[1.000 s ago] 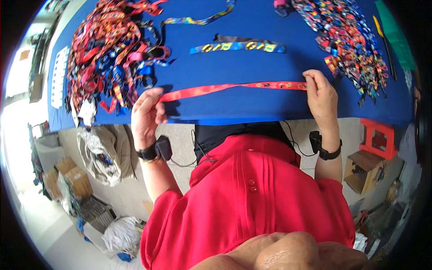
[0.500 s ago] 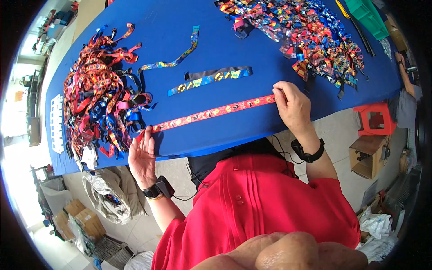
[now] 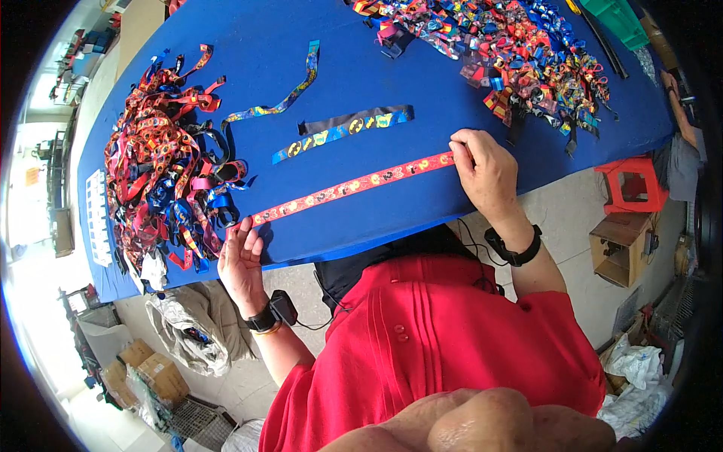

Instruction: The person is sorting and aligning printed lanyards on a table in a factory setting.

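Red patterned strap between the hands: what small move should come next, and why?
I'd probably ease the red patterned strap flat onto the blue cloth, near the blue patterned strap. The left hand and right hand hold it out straight, print up, roughly parallel to that blue one. Whether it touches the cloth is unclear.
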`<control>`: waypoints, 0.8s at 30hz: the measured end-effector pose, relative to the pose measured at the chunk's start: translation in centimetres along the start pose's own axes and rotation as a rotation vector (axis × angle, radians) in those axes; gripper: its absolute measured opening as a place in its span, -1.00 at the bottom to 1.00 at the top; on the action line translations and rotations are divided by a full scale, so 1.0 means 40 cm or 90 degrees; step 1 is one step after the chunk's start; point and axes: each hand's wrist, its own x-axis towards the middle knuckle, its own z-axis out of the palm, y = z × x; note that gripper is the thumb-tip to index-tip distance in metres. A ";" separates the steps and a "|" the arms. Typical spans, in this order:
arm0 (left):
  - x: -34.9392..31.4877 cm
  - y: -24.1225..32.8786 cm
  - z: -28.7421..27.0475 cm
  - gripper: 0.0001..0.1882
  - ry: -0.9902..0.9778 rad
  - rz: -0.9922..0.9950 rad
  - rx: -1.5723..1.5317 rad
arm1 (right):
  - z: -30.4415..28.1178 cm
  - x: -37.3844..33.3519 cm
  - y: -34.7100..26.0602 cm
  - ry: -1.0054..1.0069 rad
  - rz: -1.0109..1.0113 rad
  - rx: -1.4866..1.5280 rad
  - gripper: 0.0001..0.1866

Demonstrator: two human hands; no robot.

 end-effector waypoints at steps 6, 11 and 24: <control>-0.009 0.007 -0.024 -0.84 -0.007 0.089 0.169 | -0.027 0.002 -0.001 -0.035 0.019 0.007 -0.88; -0.031 0.004 0.044 -0.89 0.146 0.148 0.373 | -0.047 -0.015 0.009 -0.051 0.028 -0.027 -0.87; -0.018 -0.008 0.043 -0.68 0.231 0.186 0.608 | -0.082 -0.009 -0.002 -0.099 0.086 -0.107 -0.76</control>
